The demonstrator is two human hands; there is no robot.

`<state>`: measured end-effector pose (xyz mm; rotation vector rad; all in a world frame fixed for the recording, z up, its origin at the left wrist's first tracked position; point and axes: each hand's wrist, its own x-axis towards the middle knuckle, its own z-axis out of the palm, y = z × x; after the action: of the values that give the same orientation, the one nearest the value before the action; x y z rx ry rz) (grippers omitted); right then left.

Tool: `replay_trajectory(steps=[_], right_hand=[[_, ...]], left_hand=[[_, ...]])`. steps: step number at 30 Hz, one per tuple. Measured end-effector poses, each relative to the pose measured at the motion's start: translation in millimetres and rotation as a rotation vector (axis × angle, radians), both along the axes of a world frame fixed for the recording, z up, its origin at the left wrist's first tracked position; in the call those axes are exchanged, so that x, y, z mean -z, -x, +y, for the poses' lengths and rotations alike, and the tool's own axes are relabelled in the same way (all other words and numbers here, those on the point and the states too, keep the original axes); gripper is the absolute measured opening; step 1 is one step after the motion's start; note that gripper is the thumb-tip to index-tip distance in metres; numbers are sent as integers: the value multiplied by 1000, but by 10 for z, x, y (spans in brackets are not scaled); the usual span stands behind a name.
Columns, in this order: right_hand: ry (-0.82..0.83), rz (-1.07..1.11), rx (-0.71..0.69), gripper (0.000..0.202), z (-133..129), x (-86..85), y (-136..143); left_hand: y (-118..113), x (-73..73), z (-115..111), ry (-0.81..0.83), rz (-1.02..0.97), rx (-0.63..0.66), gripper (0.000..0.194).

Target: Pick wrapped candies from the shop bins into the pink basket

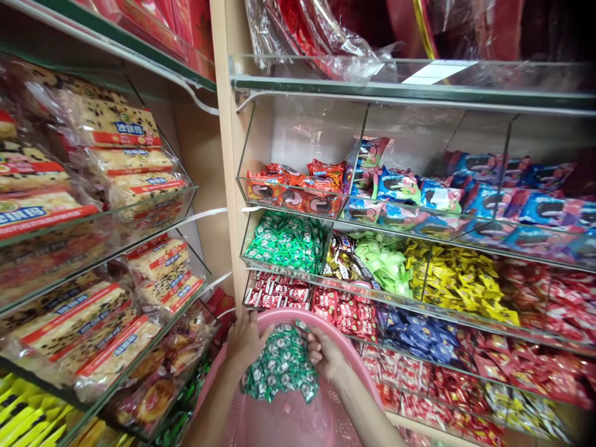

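A bunch of green-wrapped candies (282,363) is bracketed by both hands over a pink plastic basket (367,379). My left hand (244,341) is closed at the bunch's left side, its fingers close to the basket's far rim. At the right side, my right hand (328,354) has curled fingers pressed against the edge of the candies. Whether a clear bag surrounds the bunch I cannot tell. Just beyond the basket, a clear shelf bin holds more green-wrapped candies (286,242).
Packaged puffed-grain bars (116,127) fill the shelves at left. To the right, clear bins hold blue cookie packets (484,202), yellow-wrapped candies (460,279) and blue-wrapped candies (419,335). Orange packets (298,189) sit above the green candies. A glass shelf edge (419,90) crosses overhead.
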<state>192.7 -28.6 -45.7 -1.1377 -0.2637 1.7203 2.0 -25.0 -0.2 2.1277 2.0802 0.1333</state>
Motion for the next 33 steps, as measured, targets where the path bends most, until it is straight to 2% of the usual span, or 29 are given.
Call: replay_trajectory(steps=[3, 7, 20, 24, 28, 31, 33], right_hand=[[140, 148, 64, 30, -32, -36, 51], [192, 171, 119, 31, -38, -45, 74], [124, 97, 164, 36, -80, -17, 162], [-23, -175, 190, 43, -124, -6, 241], [-307, -444, 206, 42, -156, -46, 357], [-512, -544, 171, 34, -145, -184, 426], [-648, -584, 108, 29, -114, -355, 457]], left_hand=[[4, 15, 10, 1, -2, 8, 55], [23, 66, 19, -1, 1, 5, 57], [47, 116, 16, -11, 5, -3, 58], [28, 102, 22, -19, -18, 0, 57], [-1, 61, 23, -10, -21, -10, 57], [1, 50, 25, -17, -17, -27, 58], [17, 61, 29, -24, -16, -40, 59]])
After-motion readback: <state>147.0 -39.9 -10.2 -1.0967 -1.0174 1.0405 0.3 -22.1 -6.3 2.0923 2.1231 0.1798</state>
